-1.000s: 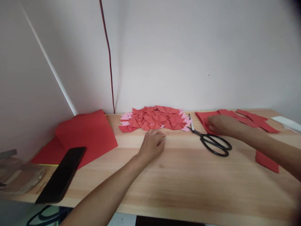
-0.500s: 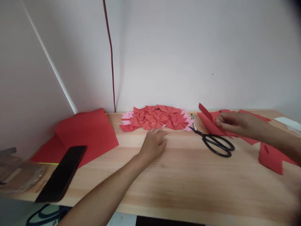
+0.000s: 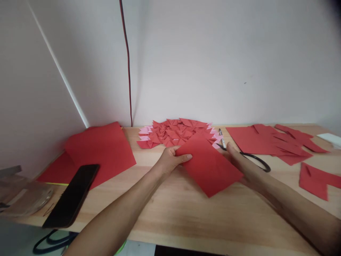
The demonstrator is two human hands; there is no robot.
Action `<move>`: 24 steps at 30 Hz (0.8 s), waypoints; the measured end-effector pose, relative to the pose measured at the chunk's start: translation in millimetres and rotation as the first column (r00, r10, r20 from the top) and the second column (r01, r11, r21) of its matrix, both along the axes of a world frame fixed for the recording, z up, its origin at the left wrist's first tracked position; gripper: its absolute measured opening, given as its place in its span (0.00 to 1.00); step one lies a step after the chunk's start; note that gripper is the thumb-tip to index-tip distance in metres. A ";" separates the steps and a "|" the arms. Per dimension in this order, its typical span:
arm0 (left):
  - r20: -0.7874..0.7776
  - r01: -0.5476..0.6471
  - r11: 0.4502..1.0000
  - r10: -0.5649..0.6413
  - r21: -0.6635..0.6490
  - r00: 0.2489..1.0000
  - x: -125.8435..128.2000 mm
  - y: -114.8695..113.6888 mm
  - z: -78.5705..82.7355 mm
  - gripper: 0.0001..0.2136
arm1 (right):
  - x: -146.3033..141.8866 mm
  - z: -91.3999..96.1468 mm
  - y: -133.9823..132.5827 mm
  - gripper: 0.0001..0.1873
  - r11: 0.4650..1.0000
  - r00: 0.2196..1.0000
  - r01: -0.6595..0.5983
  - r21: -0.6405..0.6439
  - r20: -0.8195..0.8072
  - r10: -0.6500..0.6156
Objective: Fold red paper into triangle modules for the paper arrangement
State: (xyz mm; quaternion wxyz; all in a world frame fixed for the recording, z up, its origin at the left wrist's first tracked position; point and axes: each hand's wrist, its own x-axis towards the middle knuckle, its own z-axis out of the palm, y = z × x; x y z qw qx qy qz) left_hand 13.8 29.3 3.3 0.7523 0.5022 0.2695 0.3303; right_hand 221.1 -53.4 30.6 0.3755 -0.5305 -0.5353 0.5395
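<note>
A square sheet of red paper [image 3: 210, 163] is held tilted above the front part of the table. My left hand [image 3: 172, 158] pinches its left corner, with the thumb on top and the fingers behind. At the right edge is my right hand [image 3: 236, 160], thumb raised and fingers hidden behind the sheet, supporting it from that side. Behind the sheet lies a heap of folded red and pink paper pieces [image 3: 170, 133]. Black-handled scissors [image 3: 262, 161] lie partly covered by my right hand, near a white marker [image 3: 222, 138].
Cut red paper pieces [image 3: 287, 142] are spread at the right, and another red piece [image 3: 313, 181] lies nearer. Larger red sheets [image 3: 103, 149] and a black phone [image 3: 71, 195] are at the left, beside a clear plastic container [image 3: 26, 195]. A white wall [image 3: 199, 64] stands behind the table.
My right hand has come left from the paper pile with a red square sheet. My left hand, earlier resting on the table before the folded heap, now grips that sheet's corner.
</note>
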 end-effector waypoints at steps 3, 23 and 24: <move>-0.095 0.005 0.997 0.003 0.076 0.995 -3.1 3.5 3.1 0.19 | -1.5 -5.8 4.6 0.27 0.995 0.999 -0.031 -0.095 -0.032 0.028; -0.101 -0.128 0.989 0.135 0.074 0.986 -5.8 10.0 7.2 0.17 | 2.0 2.8 13.3 0.22 0.982 0.985 -0.163 -0.093 0.048 0.168; -0.108 -0.113 0.990 0.123 0.087 0.987 -5.5 8.6 8.3 0.17 | 2.5 1.6 15.7 0.21 0.989 0.990 -0.130 -0.064 0.051 0.134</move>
